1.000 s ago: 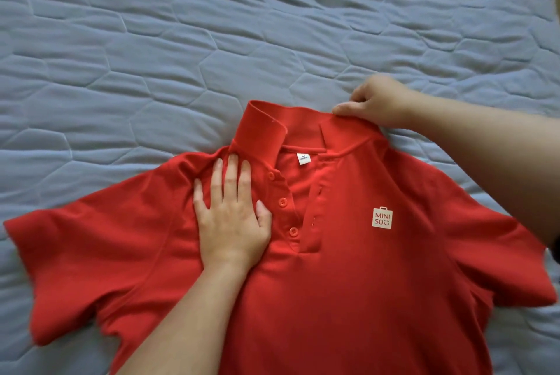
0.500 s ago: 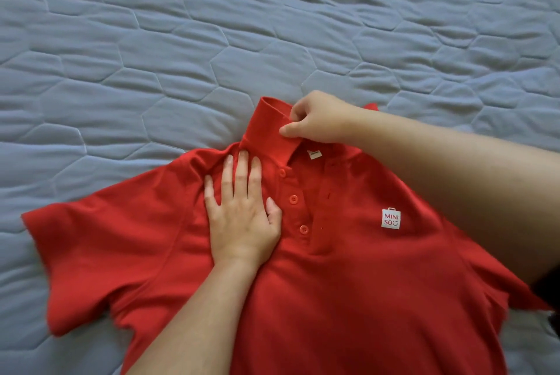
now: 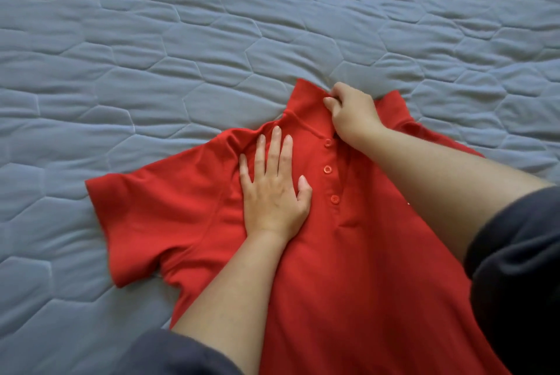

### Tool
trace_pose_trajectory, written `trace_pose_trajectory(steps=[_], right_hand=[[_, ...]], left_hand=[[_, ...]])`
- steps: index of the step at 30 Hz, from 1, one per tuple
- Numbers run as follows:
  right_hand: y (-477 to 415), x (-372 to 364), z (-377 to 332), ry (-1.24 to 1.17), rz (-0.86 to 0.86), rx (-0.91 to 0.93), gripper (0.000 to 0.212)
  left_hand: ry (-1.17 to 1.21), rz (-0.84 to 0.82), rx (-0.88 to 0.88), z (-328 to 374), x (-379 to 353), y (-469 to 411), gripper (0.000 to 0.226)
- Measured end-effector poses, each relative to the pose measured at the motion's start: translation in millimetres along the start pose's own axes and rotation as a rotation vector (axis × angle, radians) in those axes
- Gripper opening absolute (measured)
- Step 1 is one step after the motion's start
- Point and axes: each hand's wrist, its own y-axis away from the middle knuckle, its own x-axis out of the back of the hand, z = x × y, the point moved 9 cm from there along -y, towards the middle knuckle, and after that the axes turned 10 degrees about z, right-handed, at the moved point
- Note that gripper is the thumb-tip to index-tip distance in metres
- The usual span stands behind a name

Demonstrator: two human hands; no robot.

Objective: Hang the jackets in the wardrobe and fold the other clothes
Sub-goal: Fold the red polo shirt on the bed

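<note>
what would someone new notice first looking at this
A bright red polo shirt lies spread face up on a grey-blue quilted bedspread, filling the lower middle of the view. The left hand presses flat on its chest beside the row of buttons, while the right hand pinches the collar at the top.

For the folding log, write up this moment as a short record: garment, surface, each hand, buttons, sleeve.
garment: red polo shirt, front up, spread out, not yet folded
surface: blue-grey quilt
left hand: flat, fingers straight, presses the chest beside the buttons
right hand: pinches the collar
buttons: three in view, red
short sleeve: lies out on the quilt
</note>
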Motion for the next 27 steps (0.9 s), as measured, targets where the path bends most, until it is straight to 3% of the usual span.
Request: trace_pose_trajectory(steps=[3,8,13,17,19,21,24,27], right_hand=[[4,15,4,-0.071,0.099,-0.055,0.019],[4,-1,4,0.161,0.135,-0.054,0.025],[12,-2,-7,0.256,0.083,-0.079,0.028],[78,24,-43,0.249,0.26,0.101,0.051],[123,22,-51,0.263,0.195,0.164,0.06],[155,1,-48,0.365,0.034,0.192,0.061],[177,-31,-22,0.567,-0.144,0.179,0.061],[179,-38,-14,0.614,-0.154,0.169,0.062]], left_hand=[[-0.028,0.043,0.014,-21,23,-7,0.075],[-0.21,0.017,0.148,-125,36,5,0.068],[-0.205,-0.072,0.185,-128,21,0,0.07],[-0.056,-0.249,0.216,-134,22,-9,0.069],[0.002,-0.31,0.204,-137,39,-8,0.066],[-0.08,-0.178,0.212,-153,78,3,0.068],[-0.005,0.085,0.535,-208,130,41,0.078],[0.596,0.059,0.944,-241,113,66,0.061]])
